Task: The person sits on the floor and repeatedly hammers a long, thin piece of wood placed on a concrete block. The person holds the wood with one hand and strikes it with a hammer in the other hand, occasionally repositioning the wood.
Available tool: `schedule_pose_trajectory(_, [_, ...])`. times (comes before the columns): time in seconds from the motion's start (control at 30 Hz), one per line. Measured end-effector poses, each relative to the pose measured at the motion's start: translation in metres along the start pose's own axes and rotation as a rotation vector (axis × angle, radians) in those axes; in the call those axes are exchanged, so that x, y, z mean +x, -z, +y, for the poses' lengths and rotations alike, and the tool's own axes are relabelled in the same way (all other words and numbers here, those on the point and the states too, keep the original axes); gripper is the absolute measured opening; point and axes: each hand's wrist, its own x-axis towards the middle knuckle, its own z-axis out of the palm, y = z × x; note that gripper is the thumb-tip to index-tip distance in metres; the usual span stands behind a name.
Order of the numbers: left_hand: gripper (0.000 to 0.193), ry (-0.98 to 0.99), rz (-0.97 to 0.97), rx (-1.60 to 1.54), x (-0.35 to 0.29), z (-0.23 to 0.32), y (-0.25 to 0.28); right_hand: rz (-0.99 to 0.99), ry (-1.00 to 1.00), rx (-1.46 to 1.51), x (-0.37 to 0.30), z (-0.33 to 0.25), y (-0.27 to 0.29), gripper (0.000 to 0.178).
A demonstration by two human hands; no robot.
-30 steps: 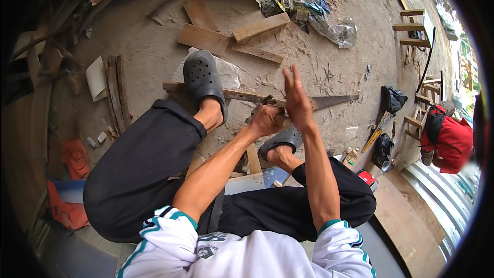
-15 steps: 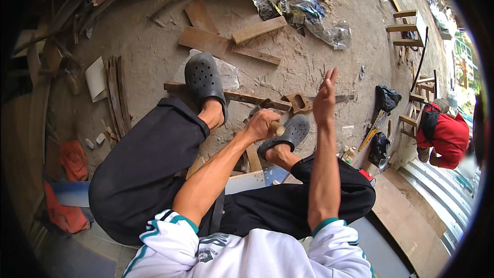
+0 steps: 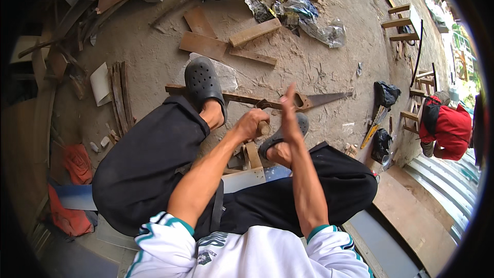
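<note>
My left hand (image 3: 250,124) is closed around a tool with a round wooden handle (image 3: 263,127), its butt end toward me. A dark metal part shows just beyond the fist; its kind is unclear. Close to the right of it, my right hand (image 3: 290,116) is held edge-on, flat with fingers stretched out and holding nothing. On the ground beyond lies a handsaw (image 3: 327,99), its wooden grip partly behind my right hand. A long narrow wooden strip (image 3: 236,98) runs under my left clog (image 3: 204,83). The right clog (image 3: 300,126) is partly hidden behind my right hand.
Boards (image 3: 203,45) and crumpled plastic sheeting (image 3: 329,32) lie on the dirt floor ahead. Thin slats (image 3: 121,97) and scrap wood are at left. Wooden stools (image 3: 404,23) stand at right, near a person in red (image 3: 446,133). Between my legs are wood pieces (image 3: 252,155).
My right hand has swung left and lower, from well right of the handle to close beside it. The left hand, still gripping the tool, has shifted slightly left.
</note>
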Motion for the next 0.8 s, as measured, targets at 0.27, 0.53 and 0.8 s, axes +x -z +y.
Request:
schedule_pose_trajectory(0.27, [0.042,0.014,-0.052,0.274,-0.009,0.012,0.011,-0.034,0.080,-0.162,-0.006,0.015,-0.045,0.078])
schedule_pose_trajectory(0.53, [0.038,-0.043,0.052,0.083,-0.037,0.008,0.011,0.127,0.073,-0.349,-0.021,0.041,-0.083,0.080])
schedule_pose_trajectory(0.8, [0.014,-0.072,0.045,0.138,-0.054,-0.014,0.013,0.283,0.046,-0.374,-0.025,0.033,-0.112,0.075])
